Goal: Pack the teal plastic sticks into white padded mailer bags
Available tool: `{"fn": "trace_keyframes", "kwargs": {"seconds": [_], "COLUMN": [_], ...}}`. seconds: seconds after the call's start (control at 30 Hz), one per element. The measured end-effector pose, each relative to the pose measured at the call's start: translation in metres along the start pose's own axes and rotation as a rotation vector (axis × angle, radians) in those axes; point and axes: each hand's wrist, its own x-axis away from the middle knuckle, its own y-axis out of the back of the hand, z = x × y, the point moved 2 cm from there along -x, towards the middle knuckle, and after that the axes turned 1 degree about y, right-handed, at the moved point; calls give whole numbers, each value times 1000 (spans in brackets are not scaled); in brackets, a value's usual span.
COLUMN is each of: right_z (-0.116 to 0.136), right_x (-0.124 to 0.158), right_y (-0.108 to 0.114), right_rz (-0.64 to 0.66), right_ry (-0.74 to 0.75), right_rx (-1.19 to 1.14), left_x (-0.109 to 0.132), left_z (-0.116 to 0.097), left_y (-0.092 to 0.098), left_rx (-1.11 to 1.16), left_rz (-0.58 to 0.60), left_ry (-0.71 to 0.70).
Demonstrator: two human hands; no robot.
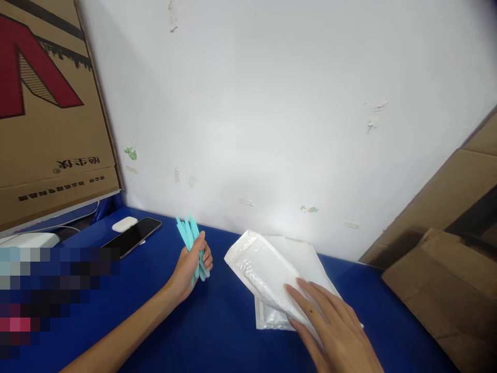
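My left hand [190,264] is closed around a bundle of several slim turquoise sticks [188,231], held upright just above the blue table. Their tapered tips stick out above my fingers and their lower ends show below. What kind of sticks they are I cannot make out. On the right, my right hand [336,321] grips a white bubble mailer [267,269], fingers on top and thumb at its near edge. This mailer lies slanted over another white mailer [305,249], which rests on the table and is partly covered.
A black phone [134,235] and a white earbud case [125,224] lie at the left on the blue table [229,336]. A printed cardboard box [50,134] stands behind them. Brown cardboard [438,285] borders the right side; a white wall [272,114] rises at the back.
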Motion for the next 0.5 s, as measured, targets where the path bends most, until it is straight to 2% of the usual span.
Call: {"fn": "trace_keyframes", "kwargs": {"seconds": [0.13,0.3,0.37,0.43,0.5], "right_z": [4,24,33,43,53], "right_x": [-14,-22,-19,-12,-4], "right_y": [-11,-19,-20,-21,-22], "right_rz": [2,-6,-22,-73,-117], "right_ry": [81,194,216,190,108], "right_rx": [-40,-46,-39,-47,-65], "left_x": [-5,1,2,3,3], "left_z": [-20,-19,-18,-18,-18], "left_y": [8,8,8,8,6], "left_rx": [-7,-159,-201,-204,-161], "left_rz": [-14,80,94,110,136], "left_ry": [-90,-14,-26,-44,-5]}}
